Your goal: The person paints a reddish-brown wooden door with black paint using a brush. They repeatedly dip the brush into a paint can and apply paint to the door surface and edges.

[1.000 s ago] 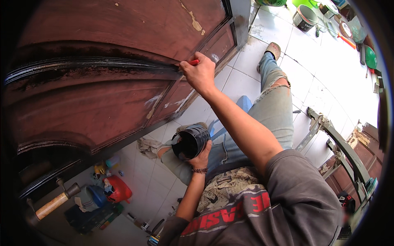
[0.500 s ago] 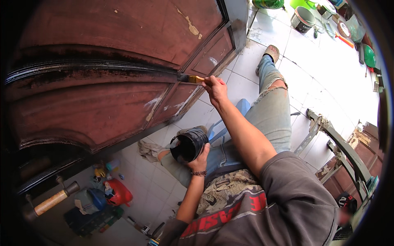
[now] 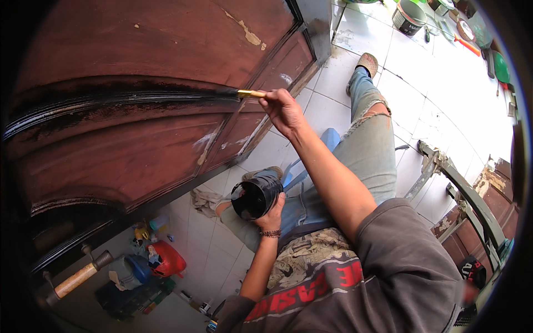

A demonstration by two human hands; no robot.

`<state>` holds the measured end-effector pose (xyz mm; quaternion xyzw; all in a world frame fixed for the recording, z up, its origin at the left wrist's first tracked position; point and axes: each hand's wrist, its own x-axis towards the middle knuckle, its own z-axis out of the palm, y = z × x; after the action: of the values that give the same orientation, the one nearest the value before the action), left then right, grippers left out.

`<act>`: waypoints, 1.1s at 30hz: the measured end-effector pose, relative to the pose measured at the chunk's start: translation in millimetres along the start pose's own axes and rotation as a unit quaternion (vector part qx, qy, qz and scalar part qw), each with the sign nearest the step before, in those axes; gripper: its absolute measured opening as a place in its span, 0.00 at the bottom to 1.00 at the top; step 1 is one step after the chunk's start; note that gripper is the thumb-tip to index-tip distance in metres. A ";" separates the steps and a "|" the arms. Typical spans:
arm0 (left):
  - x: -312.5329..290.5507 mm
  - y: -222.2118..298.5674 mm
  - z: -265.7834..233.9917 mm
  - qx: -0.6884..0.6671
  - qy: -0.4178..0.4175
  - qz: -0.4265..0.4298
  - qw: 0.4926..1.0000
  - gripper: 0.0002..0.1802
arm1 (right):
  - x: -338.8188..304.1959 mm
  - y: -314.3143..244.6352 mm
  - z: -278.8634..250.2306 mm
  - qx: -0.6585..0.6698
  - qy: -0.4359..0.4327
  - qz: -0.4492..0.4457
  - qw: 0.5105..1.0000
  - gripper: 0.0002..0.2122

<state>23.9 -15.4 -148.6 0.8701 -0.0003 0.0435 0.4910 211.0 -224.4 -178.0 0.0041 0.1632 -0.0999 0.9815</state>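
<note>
My right hand [image 3: 284,112] is closed around the handle of a paintbrush [image 3: 250,94], whose bristles touch the dark moulding of a reddish-brown panelled door [image 3: 166,147]. Wet-looking black paint [image 3: 105,100] runs along this curved moulding to the left of the brush. Lower down, my left hand [image 3: 272,215] grips a black can [image 3: 257,195] from its right side and below. The can is tilted, its mouth showing dark paint inside. Most of that hand's fingers are hidden behind the can.
A door handle [image 3: 76,279] juts out at the lower left. Near it on the tiled floor are a red container [image 3: 166,260] and a blue one. An open tin [image 3: 409,18] and tools stand at the upper right. A greenish-grey metal frame [image 3: 469,186] is on the right.
My right hand has moved a little left and up, with the brush further onto the moulding and partly turned. The left hand and the can stay nearly where they were. The view has shifted slightly.
</note>
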 end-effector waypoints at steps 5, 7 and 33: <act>1.7 6.1 -2.0 0.007 0.002 -0.005 1.000 0.51 | 13.1 -5.8 -12.5 -0.161 0.129 -0.032 0.978 0.05; 1.4 5.5 -0.8 -0.001 -0.011 -0.017 1.000 0.51 | 3.6 -21.0 9.0 -0.125 0.089 -0.021 0.988 0.05; 4.2 1.3 2.6 -0.013 0.011 0.045 0.999 0.53 | -13.0 -13.9 78.8 -0.649 0.120 -0.221 0.718 0.09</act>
<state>28.2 -18.1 -148.4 0.8624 -0.0344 0.0751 0.4995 221.4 -238.8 -98.9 -0.6583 0.3008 -0.1826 0.6654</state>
